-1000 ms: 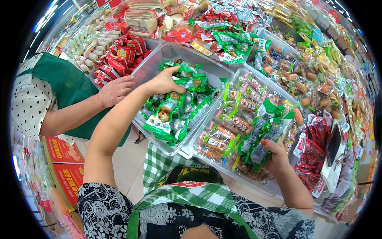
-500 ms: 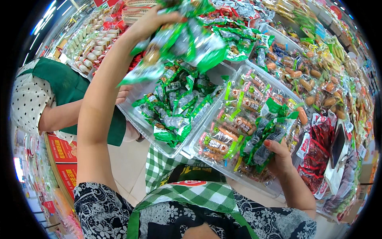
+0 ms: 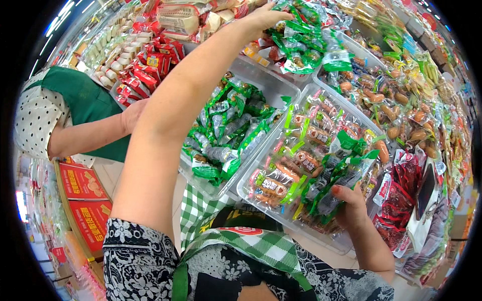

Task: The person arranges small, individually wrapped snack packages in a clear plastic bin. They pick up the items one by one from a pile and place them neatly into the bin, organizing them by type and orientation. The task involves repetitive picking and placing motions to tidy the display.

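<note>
A shop display of snack packets in clear plastic trays is seen from above, with the wearer's two bare arms reaching into it. The clear tray of green packets point(image 3: 226, 135) at the middle serves as the landmark.

The left hand point(image 3: 263, 17) is stretched far beyond that tray, to its upper right, and is laid palm down with fingers spread on a heap of green snack packets point(image 3: 296, 47) at the back of the display. Whether a packet is gripped beneath the palm cannot be told.

The right hand point(image 3: 349, 208) is placed to the lower right of the landmark tray, at the near edge of a second clear tray point(image 3: 281, 213) filled with sausage-like snacks in clear and green wrappers. A bunch of dark packets with green tops point(image 3: 334, 178) is held closed in its fingers, just above that tray's contents.

To the left of the landmark tray, another person's hand point(image 3: 133, 113) is seen resting near red packets point(image 3: 150, 67), with a green apron point(image 3: 93, 108) worn over a dotted sleeve. Below the landmark tray, a green checked apron point(image 3: 236, 246) is worn by the wearer.
</note>
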A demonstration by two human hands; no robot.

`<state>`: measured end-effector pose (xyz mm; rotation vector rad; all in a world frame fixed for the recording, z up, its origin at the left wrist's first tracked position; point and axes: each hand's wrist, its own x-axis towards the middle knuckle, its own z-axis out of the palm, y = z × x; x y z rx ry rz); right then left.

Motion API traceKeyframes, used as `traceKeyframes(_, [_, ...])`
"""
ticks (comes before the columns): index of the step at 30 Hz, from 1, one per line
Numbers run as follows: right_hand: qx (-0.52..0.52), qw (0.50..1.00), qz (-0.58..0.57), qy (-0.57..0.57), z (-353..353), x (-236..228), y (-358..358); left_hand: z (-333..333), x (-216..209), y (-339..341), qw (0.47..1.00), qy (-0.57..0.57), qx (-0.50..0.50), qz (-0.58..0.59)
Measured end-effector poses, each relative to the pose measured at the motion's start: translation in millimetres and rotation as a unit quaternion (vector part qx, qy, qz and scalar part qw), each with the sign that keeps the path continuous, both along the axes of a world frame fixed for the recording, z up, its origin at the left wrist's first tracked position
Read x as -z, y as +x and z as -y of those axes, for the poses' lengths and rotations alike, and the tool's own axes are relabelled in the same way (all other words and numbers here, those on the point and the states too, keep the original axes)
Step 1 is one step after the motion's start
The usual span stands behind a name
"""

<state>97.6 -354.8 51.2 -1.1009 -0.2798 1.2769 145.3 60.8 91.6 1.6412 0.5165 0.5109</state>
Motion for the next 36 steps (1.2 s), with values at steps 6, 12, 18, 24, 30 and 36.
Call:
traceKeyframes(6, [0.022, 1.0, 0.005, 0.017, 0, -2, -4, 20, -1, -89, 0.934, 0.358, -0.003, 0.006])
traceKeyframes(12, [0.025, 0.999, 0.024, 0.022, -1, 2, -7, 44, 30, -202, 0.94, 0.223, 0.19, -0.177])
traceKeyframes(18, [0.035, 0.998, 0.05, 0.026, 0, 8, -8, 54, 69, -268, 0.835, 0.382, 0.241, -0.315])
traceKeyframes(24, [0.033, 0.997, 0.069, 0.031, -1, 10, -9, 33, 104, -287, 0.794, 0.447, 0.208, -0.355])
traceKeyframes(30, [0.03, 0.996, 0.072, 0.037, 3, 12, -7, 43, 89, -274, 0.725, 0.512, 0.207, -0.412])
traceKeyframes(36, [0.021, 0.997, 0.067, 0.04, 3, 11, -6, 47, 78, -279, 0.764, 0.564, 0.115, -0.291])
